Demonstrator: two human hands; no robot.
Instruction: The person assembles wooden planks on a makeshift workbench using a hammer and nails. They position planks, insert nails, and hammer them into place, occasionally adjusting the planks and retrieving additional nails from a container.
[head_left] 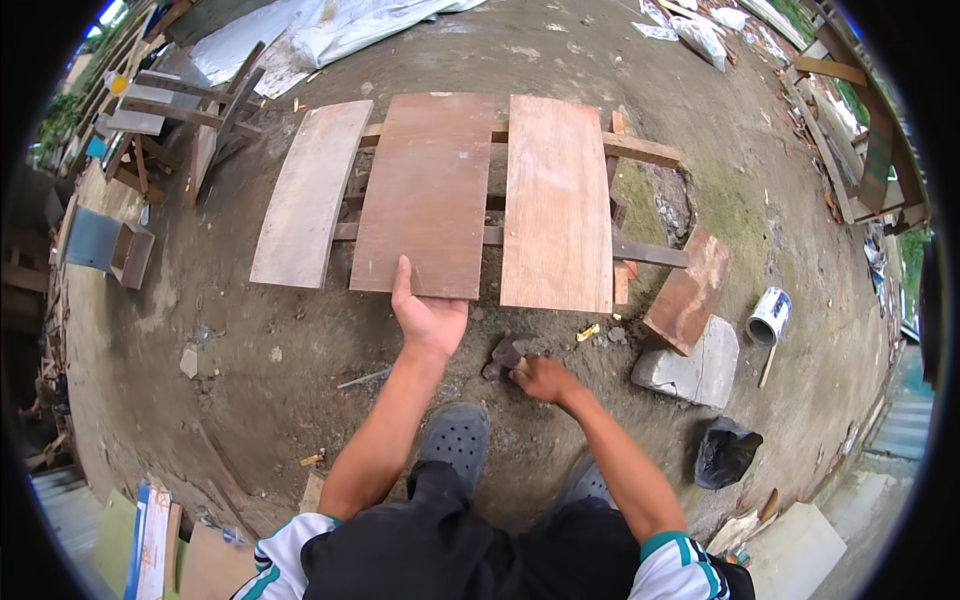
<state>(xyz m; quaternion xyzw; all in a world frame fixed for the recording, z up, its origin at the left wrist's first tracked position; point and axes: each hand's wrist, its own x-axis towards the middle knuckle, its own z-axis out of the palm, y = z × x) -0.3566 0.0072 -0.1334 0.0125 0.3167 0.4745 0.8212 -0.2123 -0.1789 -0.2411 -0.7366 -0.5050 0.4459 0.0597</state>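
My left hand (432, 318) grips the near edge of the brown middle board (425, 195), thumb on top, its other fingers hidden underneath. To the right and lower, my right hand (548, 380) is closed round the short visible part of a hammer's handle. The dark, blocky head of this hammer (508, 355) is just above the ground, near the middle board's near end. A pale, narrower board (312, 195) lies to the left and a light brown board (556, 205) to the right. All three rest side by side across wooden rails (645, 150).
A wood block (688, 290) leans on a concrete block (690, 360) at right. Near them are a tin can (769, 316) and a black container (726, 453). A wooden frame (205, 115) stands at far left; white sheeting (330, 35) lies behind the boards.
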